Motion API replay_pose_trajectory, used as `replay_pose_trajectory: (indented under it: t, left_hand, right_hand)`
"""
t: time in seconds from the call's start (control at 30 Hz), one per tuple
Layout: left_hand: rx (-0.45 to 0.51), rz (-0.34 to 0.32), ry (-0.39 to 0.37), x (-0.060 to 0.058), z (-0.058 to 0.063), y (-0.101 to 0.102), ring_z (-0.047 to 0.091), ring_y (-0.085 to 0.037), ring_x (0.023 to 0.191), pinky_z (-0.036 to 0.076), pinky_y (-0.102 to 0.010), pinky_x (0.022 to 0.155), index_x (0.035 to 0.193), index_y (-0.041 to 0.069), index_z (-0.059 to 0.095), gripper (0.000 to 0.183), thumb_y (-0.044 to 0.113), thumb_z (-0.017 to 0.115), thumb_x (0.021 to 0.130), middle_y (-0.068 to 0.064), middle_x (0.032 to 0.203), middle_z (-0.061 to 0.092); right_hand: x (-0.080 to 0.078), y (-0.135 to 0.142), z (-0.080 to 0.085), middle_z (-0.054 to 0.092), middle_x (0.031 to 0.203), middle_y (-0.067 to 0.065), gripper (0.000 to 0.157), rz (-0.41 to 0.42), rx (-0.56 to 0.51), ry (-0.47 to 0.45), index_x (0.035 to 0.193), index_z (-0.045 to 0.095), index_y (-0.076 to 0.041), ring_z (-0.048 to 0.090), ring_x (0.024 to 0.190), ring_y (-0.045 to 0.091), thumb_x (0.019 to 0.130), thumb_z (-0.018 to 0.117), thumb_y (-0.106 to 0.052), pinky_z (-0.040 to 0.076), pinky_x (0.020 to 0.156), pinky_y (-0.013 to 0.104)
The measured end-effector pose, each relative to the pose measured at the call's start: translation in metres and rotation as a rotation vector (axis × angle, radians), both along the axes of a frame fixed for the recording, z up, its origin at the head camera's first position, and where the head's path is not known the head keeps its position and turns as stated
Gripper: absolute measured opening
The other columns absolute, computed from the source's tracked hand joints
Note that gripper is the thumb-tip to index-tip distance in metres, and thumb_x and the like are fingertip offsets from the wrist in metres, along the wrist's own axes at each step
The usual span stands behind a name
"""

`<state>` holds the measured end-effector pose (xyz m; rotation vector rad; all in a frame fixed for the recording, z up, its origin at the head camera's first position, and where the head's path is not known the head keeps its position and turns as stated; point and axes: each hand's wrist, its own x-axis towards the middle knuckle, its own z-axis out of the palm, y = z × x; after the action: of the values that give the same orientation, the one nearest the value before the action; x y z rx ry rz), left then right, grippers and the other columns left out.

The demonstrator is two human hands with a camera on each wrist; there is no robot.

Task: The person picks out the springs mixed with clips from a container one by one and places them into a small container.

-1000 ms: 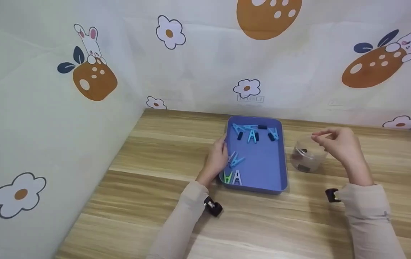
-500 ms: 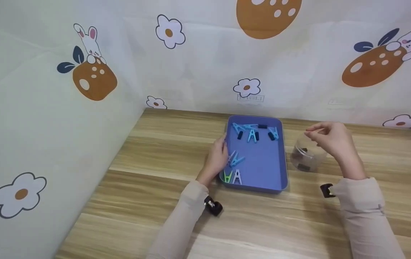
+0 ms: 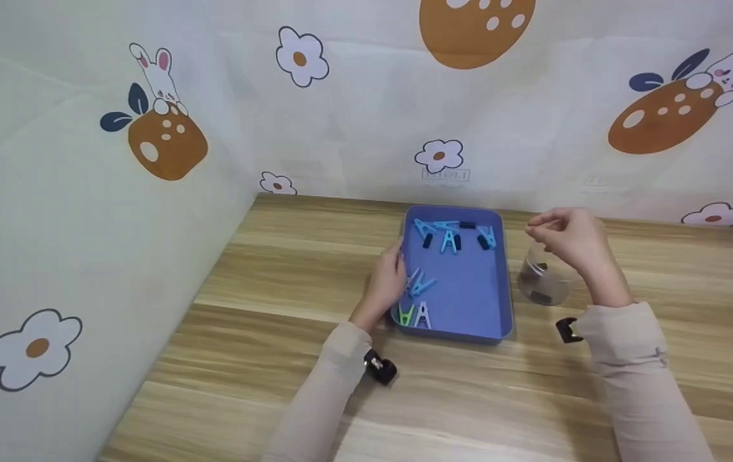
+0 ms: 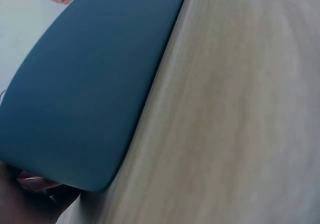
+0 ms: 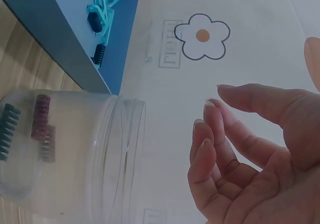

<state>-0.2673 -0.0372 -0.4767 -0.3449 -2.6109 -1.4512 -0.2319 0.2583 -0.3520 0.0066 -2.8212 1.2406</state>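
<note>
My left hand (image 3: 385,280) holds the left wall of a blue-violet tray (image 3: 469,289); the left wrist view shows fingers at the lower corner of the tray wall (image 4: 100,88). Over a clear plastic jar (image 3: 544,285) hovers my right hand (image 3: 579,240). In the right wrist view its thumb and bent fingers (image 5: 215,119) are apart with nothing between them. Dark green and maroon spring-like coils (image 5: 41,116) lie inside the jar. Blue clothespins (image 3: 448,242) with black coils (image 3: 483,242) lie at the tray's far end.
More clothespins lie along the tray's left side, among them a green one (image 3: 406,314) and a pale lilac one (image 3: 422,315). The jar stands just right of the tray. Behind the wooden table (image 3: 276,269) rises a printed cloth wall (image 3: 353,115).
My right hand has moved left and slightly away from me, over the jar toward the tray. The left hand, tray and jar stay in place.
</note>
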Motion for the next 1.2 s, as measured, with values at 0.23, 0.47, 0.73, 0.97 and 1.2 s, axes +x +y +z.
replay_pose_trajectory:
  t: [0.23,0.47,0.73,0.97,1.2]
  left_hand:
    - [-0.002,0.006,-0.012,0.000,0.000,0.000,0.050,-0.041,0.145,0.040,-0.049,0.122,0.153,-0.007,0.048,0.045,0.003,0.041,0.110,-0.029,0.153,0.052]
    - [-0.010,0.007,0.000,0.001,0.000,0.000,0.051,-0.041,0.143,0.041,-0.049,0.122,0.153,-0.007,0.048,0.045,0.002,0.041,0.110,-0.029,0.152,0.053]
    - [-0.006,0.003,0.016,0.002,0.001,0.000,0.051,-0.042,0.143,0.042,-0.049,0.121,0.153,-0.008,0.048,0.045,0.002,0.041,0.110,-0.029,0.152,0.053]
    - [-0.006,-0.005,0.015,0.001,0.002,0.000,0.050,-0.040,0.144,0.042,-0.049,0.121,0.152,-0.009,0.048,0.045,0.001,0.040,0.110,-0.028,0.153,0.053]
    - [-0.007,0.000,0.010,0.001,0.002,0.000,0.050,-0.039,0.145,0.041,-0.048,0.122,0.152,-0.008,0.048,0.045,0.002,0.040,0.110,-0.028,0.154,0.052]
  right_hand:
    - [-0.006,-0.009,0.001,0.076,0.091,0.001,0.031,0.005,-0.029,-0.028,0.119,0.073,0.008,0.066,0.071,0.010,0.101,0.068,-0.017,0.058,0.064,0.021]
    - [-0.011,-0.020,0.001,0.078,0.094,0.012,0.029,0.017,-0.023,-0.023,0.117,0.073,0.008,0.064,0.066,0.006,0.099,0.069,-0.014,0.055,0.060,0.018]
    - [-0.018,-0.036,0.001,0.076,0.108,0.025,0.027,0.022,-0.036,-0.040,0.117,0.073,0.007,0.065,0.071,0.012,0.100,0.066,-0.012,0.054,0.062,0.018]
    - [-0.022,-0.048,-0.004,0.076,0.103,0.019,0.026,0.011,-0.081,-0.040,0.115,0.073,0.009,0.063,0.070,0.007,0.098,0.066,-0.009,0.053,0.061,0.016]
    - [-0.027,-0.054,-0.008,0.070,0.086,0.008,0.026,0.014,-0.057,-0.044,0.116,0.074,0.008,0.060,0.065,0.007,0.099,0.067,-0.010,0.050,0.058,0.016]
